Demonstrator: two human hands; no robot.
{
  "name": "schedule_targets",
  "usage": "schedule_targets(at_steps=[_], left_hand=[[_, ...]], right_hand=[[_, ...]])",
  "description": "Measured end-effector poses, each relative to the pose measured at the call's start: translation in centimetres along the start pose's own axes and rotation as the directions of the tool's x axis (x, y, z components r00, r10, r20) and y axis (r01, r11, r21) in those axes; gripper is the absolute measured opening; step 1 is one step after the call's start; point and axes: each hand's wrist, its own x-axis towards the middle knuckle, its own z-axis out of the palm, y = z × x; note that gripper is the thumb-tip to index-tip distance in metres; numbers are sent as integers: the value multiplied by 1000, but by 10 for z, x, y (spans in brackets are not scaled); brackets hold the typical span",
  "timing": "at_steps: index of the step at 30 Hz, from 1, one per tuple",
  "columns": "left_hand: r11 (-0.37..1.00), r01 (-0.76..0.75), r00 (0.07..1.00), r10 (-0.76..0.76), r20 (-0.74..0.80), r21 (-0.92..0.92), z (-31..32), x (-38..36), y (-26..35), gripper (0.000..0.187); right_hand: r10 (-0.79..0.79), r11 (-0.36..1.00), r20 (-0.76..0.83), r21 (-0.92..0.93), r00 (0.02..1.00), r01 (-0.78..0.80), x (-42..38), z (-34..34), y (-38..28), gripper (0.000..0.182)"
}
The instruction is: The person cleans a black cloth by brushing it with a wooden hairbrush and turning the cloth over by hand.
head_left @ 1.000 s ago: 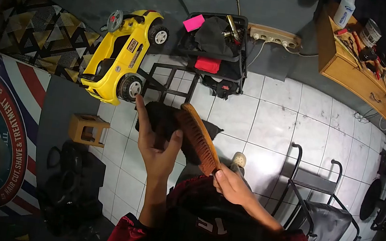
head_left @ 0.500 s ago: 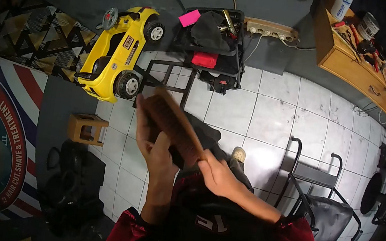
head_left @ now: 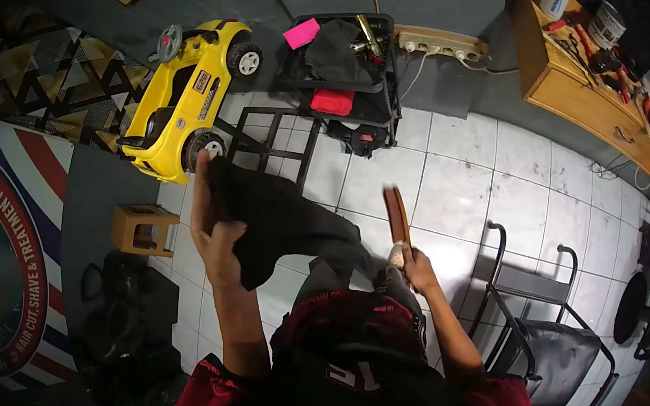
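My right hand (head_left: 418,269) is closed round the near end of a brown wooden brush (head_left: 398,217). The brush is long and narrow with a lighter edge, points away from me, and is slightly blurred. My left hand (head_left: 214,250) is raised on the left, fingers upright and thumb apart. A black cloth (head_left: 262,215) lies against its palm and spreads right, towards my legs. The cloth's grip is partly hidden, and its far end blends with my dark trousers. A clear gap separates the brush from the cloth.
A yellow toy car (head_left: 182,102) and a low wooden stool (head_left: 143,228) stand left. Ahead are a black cart (head_left: 342,74), a metal frame (head_left: 275,143) and a power strip (head_left: 444,46). A wooden counter (head_left: 592,107) holds tools. A black chair (head_left: 550,364) is at right.
My hands have moved apart. The brush has left the spot beside my left hand and swung right and down with my right hand. My left hand moved left, and more of the black cloth shows.
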Motion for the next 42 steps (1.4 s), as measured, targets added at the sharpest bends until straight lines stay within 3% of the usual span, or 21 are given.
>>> schedule_targets(at_steps=[3, 5, 7, 8, 11, 14, 15, 18, 19, 20, 21, 23, 25, 29, 31, 33, 35, 37, 39, 40, 42], left_hand=[[983, 79, 997, -81, 6, 166, 8, -3, -6, 79], [983, 70, 997, -73, 17, 169, 16, -2, -6, 82], [987, 120, 993, -119, -14, 108, 27, -2, -9, 80], [987, 118, 993, -118, -12, 107, 34, -2, -8, 80], [998, 63, 995, -64, -70, -16, 46, 1, -2, 81], [989, -146, 980, 144, -138, -9, 41, 9, 9, 83], [990, -141, 981, 139, -138, -9, 36, 11, 13, 83], [951, -279, 922, 304, -242, 131, 25, 16, 21, 68], [923, -293, 889, 359, -286, 249, 25, 16, 23, 67], [948, -281, 917, 311, -251, 151, 21, 15, 22, 66], [966, -253, 943, 258, -211, 54, 18, 12, 23, 66], [964, -252, 939, 265, -221, 87, 23, 12, 15, 70], [992, -113, 991, 110, -78, -48, 18, 4, 4, 78], [993, 114, 993, -114, -14, -25, 18, -8, -8, 91], [991, 137, 990, -137, -17, -1, 18, -12, -18, 91], [995, 100, 994, -101, 36, 25, 18, -15, -25, 93], [994, 76, 997, -77, 11, 74, 31, -16, -25, 94], [991, 49, 999, -47, -20, 124, 39, -11, -21, 96], [995, -100, 992, 102, -76, 29, 44, -2, -15, 97], [990, -136, 988, 133, -77, -29, 45, 2, -7, 97], [990, -142, 984, 141, -113, -6, 46, 10, 12, 97]], right_hand=[[-299, 931, -34, 207, 954, 300, -27, -2, -80, 48], [-281, 892, 64, 386, 958, 235, -79, -11, -156, 42], [-576, 771, 89, 389, 813, 503, -95, -1, -172, 33], [-665, 736, 85, 245, 742, 631, -96, 9, -173, 25], [-716, 676, -4, 244, 698, 695, -71, 47, -145, 30], [-592, 744, 142, -280, 793, 606, -26, 54, -82, 33], [-437, 747, 195, -466, 878, 475, -9, 59, -48, 36], [-285, 801, 74, -529, 956, 280, 39, 63, 84, 35], [-167, 623, 399, -666, 902, 410, 83, 69, 161, 26], [-29, 457, 674, -648, 738, 610, 124, 74, 231, 18], [124, 640, 501, -700, 857, 317, 101, 51, 198, 22], [134, 879, 244, -476, 960, -2, 61, 30, 125, 35], [245, 967, 55, -82, 968, -240, 22, 8, 30, 50], [-87, 867, 165, 499, 982, -7, -22, 0, -89, 47], [-276, 824, 222, 556, 935, 111, -51, 1, -139, 41], [-573, 769, 207, 472, 793, 432, -75, 2, -170, 33], [-672, 730, 172, 318, 720, 605, -80, 17, -177, 24], [-631, 753, 59, 283, 773, 594, -63, 38, -152, 28], [-673, 698, 104, -238, 732, 675, -25, 46, -111, 30], [-456, 789, 177, -372, 872, 489, -3, 53, -78, 31], [-381, 726, 216, -532, 899, 435, 28, 55, 0, 31]])
